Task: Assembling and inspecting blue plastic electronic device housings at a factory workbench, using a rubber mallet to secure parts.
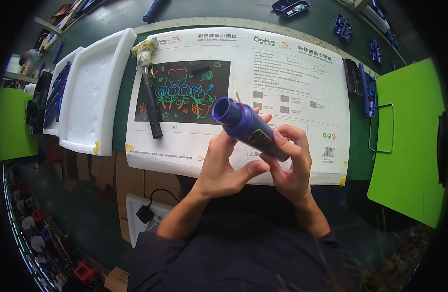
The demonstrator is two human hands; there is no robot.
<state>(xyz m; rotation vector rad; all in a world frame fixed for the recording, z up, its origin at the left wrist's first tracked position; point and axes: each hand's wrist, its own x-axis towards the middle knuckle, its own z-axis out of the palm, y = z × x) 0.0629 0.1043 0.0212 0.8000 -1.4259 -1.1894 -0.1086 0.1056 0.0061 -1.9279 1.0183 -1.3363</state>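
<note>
Over the printed sheet [326,141], a blue cylindrical plastic housing [251,127] is tilted, its round hollow end up and to the left. A thin reddish wire sticks up beside that end. My right hand [294,163] grips the housing's lower end between thumb and fingers. My left hand [224,168] cradles it from behind; the fingers pass behind the housing, with tips showing on its far side, and the thumb reaches out below it. A hammer [152,100] with a wrapped head and black handle lies on the sheet, left of my hands.
White foam trays [90,97] stand at the left, one with blue parts [57,92]. Blue housings with exposed innards [369,95] lie at the right and along the far bench [199,10]. Green panels [404,141] flank both sides. A black adapter [145,213] lies below the bench edge.
</note>
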